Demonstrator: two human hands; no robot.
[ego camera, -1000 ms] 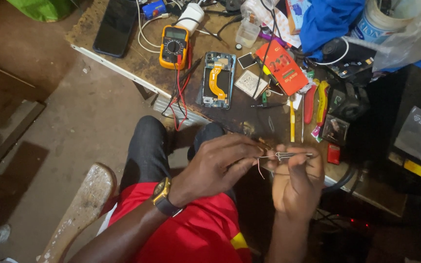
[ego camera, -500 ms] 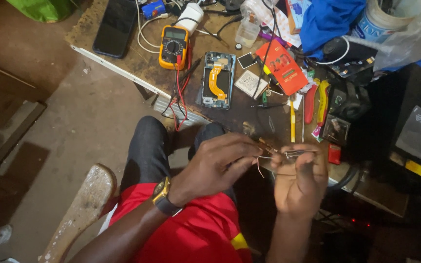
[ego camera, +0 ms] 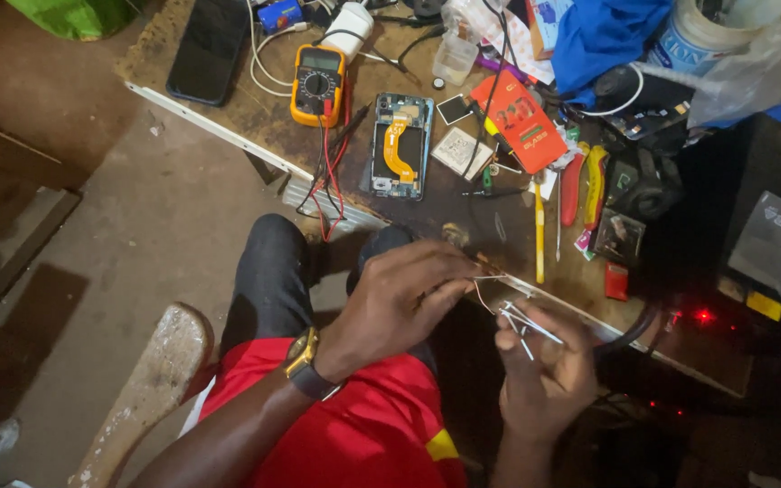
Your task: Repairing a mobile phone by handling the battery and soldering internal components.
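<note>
My left hand (ego camera: 404, 303) pinches a thin pale wire (ego camera: 481, 294) that bends across toward my right hand. A gold watch sits on the left wrist. My right hand (ego camera: 544, 370) is closed on metal tweezers (ego camera: 526, 321), whose tips point up and left near the wire's end. Both hands hover over my lap, just in front of the workbench edge (ego camera: 228, 136). Beyond them on the bench lies an opened phone (ego camera: 399, 145) with an orange ribbon cable showing.
A yellow multimeter (ego camera: 316, 83) with red and black leads, a black phone (ego camera: 208, 50), an orange packet (ego camera: 517, 122), screwdrivers (ego camera: 540, 226), pliers (ego camera: 594, 185), a blue cloth (ego camera: 603, 36) and a white bucket (ego camera: 702, 32) crowd the bench. A wooden plank (ego camera: 142, 393) leans at lower left.
The hands have stayed almost in place. The fingers of the left hand have shifted a little on the wire, and the tweezers have tilted slightly.
</note>
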